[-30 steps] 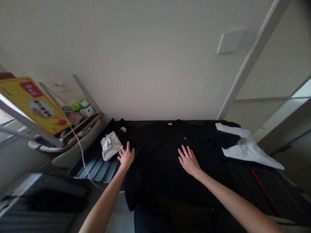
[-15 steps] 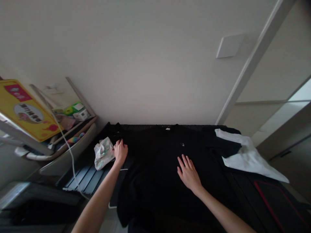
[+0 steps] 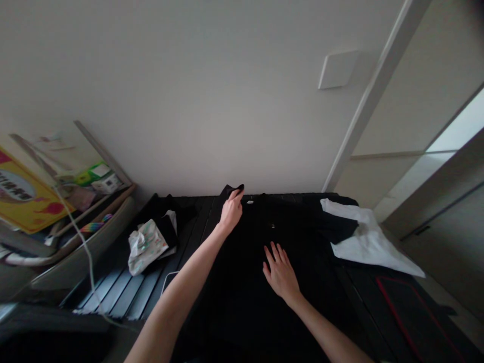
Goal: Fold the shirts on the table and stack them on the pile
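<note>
On slatted boards, black shirt, collar away, left hand pinching shoulder, right hand open flat

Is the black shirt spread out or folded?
Spread out: the shirt lies open across the slatted surface, collar at far edge.

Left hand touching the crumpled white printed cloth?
Apart. The head view shows the left hand at the top edge of the black garment, with dark slatted surface between it and the crumpled white printed cloth.
</note>
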`<move>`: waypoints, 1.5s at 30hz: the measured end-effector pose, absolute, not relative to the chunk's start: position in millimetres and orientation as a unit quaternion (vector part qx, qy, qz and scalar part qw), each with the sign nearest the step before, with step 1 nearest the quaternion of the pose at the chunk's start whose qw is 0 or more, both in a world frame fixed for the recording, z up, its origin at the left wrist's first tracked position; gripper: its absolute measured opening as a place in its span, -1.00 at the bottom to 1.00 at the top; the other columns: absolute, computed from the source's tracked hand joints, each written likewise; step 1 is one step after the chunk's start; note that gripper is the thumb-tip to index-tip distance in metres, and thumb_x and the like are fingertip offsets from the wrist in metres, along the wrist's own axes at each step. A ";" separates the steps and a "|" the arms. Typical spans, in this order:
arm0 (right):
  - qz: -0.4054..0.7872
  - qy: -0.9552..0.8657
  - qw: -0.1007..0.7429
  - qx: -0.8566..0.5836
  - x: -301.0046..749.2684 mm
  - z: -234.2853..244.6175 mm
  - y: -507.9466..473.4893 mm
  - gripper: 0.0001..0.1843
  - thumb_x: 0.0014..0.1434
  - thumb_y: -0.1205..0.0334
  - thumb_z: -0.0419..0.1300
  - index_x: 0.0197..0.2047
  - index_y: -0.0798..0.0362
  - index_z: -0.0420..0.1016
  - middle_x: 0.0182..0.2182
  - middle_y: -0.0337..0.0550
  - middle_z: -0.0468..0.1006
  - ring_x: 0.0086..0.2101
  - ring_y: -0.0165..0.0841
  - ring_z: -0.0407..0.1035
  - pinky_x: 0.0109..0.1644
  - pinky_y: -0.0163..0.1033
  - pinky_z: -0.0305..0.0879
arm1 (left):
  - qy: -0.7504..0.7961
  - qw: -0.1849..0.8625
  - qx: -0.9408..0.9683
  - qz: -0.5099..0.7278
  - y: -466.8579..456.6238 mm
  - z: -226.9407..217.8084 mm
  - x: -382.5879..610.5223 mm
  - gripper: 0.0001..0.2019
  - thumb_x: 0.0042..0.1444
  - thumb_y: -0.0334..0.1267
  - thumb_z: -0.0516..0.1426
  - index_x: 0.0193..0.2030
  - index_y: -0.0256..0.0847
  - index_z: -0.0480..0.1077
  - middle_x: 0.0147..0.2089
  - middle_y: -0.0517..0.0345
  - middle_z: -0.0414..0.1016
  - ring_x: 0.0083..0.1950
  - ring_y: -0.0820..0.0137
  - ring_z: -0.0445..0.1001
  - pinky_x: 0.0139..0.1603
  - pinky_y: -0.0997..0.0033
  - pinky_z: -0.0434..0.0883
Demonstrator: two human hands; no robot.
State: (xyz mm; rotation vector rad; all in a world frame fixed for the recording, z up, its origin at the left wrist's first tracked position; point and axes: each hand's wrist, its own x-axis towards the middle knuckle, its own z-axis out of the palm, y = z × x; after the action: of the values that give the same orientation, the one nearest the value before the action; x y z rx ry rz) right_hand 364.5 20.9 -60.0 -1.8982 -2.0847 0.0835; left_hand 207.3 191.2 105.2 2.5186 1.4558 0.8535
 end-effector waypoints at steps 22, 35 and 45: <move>0.042 -0.722 0.192 -0.663 366.3 -56.6 25.6 -0.38 0.32 0.00 -0.14 0.39 -0.02 0.00 0.38 -0.09 -0.06 0.33 -0.08 -0.17 0.33 0.10 -0.02 | 0.615 0.085 0.783 0.039 289.9 32.5 126.9 -0.37 0.06 -0.51 0.05 0.31 -0.16 0.15 0.30 -0.02 0.27 0.22 0.28 0.34 0.20 0.29 0.28; 0.027 -0.725 0.179 -0.665 366.6 -58.5 30.8 -0.36 0.31 0.07 -0.08 0.41 -0.05 -0.07 0.39 -0.11 -0.10 0.32 -0.08 -0.09 0.33 0.06 0.00 | 0.648 -0.031 0.755 0.090 369.4 67.3 144.6 -0.57 0.22 -0.56 -0.21 0.11 -0.39 0.32 0.13 -0.30 0.31 0.14 0.15 0.37 0.15 0.15 0.30; 0.041 -0.722 0.169 -0.670 366.7 -54.1 33.2 -0.38 0.30 0.05 -0.10 0.40 -0.03 -0.02 0.40 -0.11 -0.12 0.32 -0.09 -0.12 0.34 0.07 -0.04 | 0.597 -0.006 0.798 0.075 341.5 19.4 161.0 -0.33 0.07 -0.53 0.02 0.36 -0.31 0.00 0.45 -0.25 -0.14 0.39 0.05 0.04 0.30 0.07 0.12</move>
State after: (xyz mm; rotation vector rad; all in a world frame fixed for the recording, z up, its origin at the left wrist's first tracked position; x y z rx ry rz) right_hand 366.7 33.2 -54.1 -1.9039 -2.0520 0.1168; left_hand 161.0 341.5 19.4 2.5183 1.8835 0.2380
